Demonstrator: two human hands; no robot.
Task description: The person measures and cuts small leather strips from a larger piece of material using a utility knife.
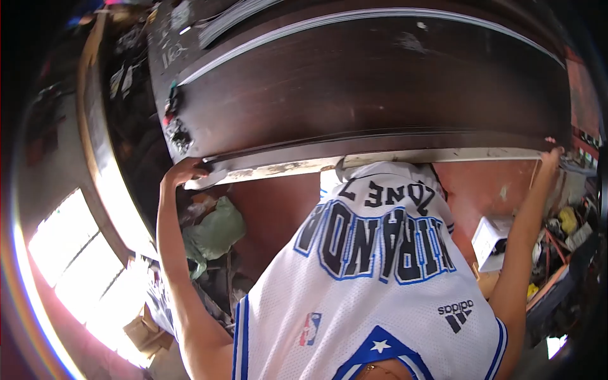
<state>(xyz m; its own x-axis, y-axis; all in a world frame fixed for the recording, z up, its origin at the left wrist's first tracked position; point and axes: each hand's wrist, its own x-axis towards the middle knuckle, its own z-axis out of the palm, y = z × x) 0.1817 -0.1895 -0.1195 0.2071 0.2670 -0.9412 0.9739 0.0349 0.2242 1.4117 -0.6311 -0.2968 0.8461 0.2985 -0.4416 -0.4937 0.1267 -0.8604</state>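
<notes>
A long dark wooden strip (266,157) with a pale, worn lower edge runs along the near side of a wide dark brown panel (367,82), just in front of my body. My left hand (185,172) is closed around the strip's left end, thumb and fingers at the corner. At the far right end, my right hand (552,157) grips the same strip, with fingertips showing over its top. Both arms are spread wide. A thin light line (380,14) curves across the far side of the panel.
Dark crumpled plastic (179,136) lies at the panel's left edge. Below my left hand is a green plastic bag (218,231). A white box (491,240) stands on the right, near mixed clutter (567,225). Reddish floor (272,212) shows beneath; bright window panes (76,247) are at left.
</notes>
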